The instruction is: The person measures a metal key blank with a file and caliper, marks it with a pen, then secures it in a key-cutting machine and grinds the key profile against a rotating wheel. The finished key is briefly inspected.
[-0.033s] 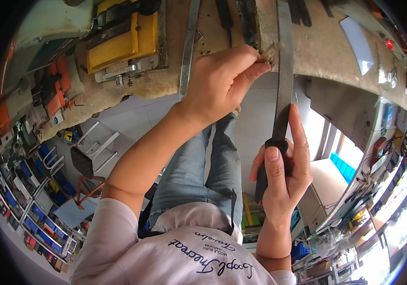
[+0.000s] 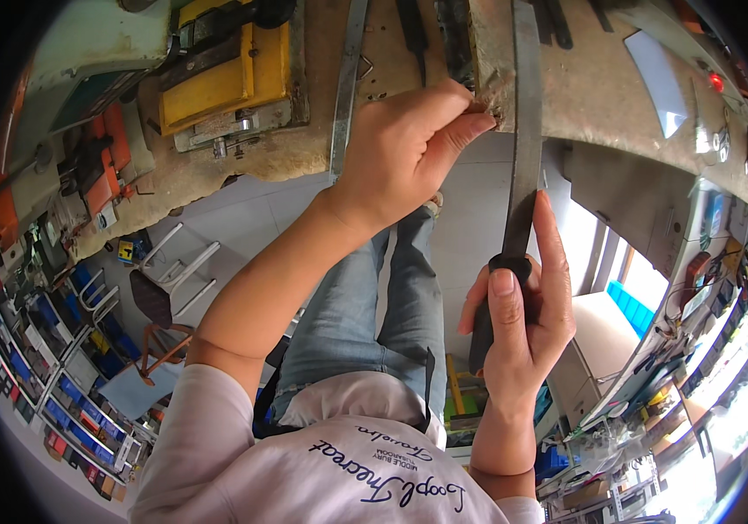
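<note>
My right hand (image 2: pixel 527 323) is wrapped round the black handle of a long flat metal file (image 2: pixel 524 148), its index finger stretched along the blade. The file points away from me, over the bench edge. Left of the blade, my left hand (image 2: pixel 413 144) is closed in a pinch at the bench edge, beside a worn wooden block (image 2: pixel 496 70). What its fingertips hold is too small and hidden to name.
On the workbench (image 2: pixel 601 96) lie a steel ruler-like strip (image 2: pixel 348 87), a dark-handled tool (image 2: pixel 411 35) and a pale plate (image 2: pixel 658 83). A yellow block-like fixture (image 2: pixel 243 74) stands at the left. Below are a chair (image 2: pixel 169 279) and shelves with blue bins (image 2: pixel 77 402).
The file blade has shifted very slightly to the right, with my right hand still on its handle. My left hand stays almost where it was.
</note>
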The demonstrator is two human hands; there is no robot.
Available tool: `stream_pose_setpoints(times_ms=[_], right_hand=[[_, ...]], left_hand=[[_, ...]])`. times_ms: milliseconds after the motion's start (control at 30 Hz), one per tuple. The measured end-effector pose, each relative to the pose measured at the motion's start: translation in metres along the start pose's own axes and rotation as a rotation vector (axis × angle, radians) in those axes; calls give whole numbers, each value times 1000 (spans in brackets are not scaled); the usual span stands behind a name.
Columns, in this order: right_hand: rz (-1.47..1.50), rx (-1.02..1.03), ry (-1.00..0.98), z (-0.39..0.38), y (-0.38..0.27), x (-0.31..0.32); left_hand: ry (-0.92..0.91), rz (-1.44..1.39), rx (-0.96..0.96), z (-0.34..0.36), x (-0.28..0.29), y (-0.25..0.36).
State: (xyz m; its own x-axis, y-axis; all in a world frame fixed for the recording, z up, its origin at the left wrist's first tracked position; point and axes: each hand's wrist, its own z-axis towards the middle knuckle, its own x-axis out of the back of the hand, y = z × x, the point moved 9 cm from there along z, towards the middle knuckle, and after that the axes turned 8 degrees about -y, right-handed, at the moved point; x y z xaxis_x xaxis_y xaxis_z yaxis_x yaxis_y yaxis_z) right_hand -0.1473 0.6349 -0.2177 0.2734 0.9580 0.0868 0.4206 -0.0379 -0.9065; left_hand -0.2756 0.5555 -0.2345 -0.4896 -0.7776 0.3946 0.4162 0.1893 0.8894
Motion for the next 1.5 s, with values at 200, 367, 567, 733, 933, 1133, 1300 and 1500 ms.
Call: stream_pose_setpoints(times_ms=[200, 367, 567, 733, 933, 1133, 1300, 1500], right_hand=[[12, 8, -25, 4, 0, 1], [-19, 18, -54, 8, -3, -7], [-78, 18, -30, 6, -6, -7], [-434, 66, 101, 12, -30, 35], [-829, 579, 153, 46, -103, 89], [-1072, 579, 225, 111, -95, 108], [-854, 731, 129, 73, -116, 118], [260, 501, -258, 33, -176, 196]], left_hand=[[-4, -139, 82, 1, -3, -11], [-6, -115, 99, 1, -1, -10], [-16, -123, 140, 0, 0, -14], [-34, -487, 423, -20, 14, -18], [-142, -734, 553, -50, 20, 43], [-71, -850, 488, -25, 3, 88], [-223, -940, 475, 13, -19, 140], [-460, -1249, 836, 78, -89, 197]])
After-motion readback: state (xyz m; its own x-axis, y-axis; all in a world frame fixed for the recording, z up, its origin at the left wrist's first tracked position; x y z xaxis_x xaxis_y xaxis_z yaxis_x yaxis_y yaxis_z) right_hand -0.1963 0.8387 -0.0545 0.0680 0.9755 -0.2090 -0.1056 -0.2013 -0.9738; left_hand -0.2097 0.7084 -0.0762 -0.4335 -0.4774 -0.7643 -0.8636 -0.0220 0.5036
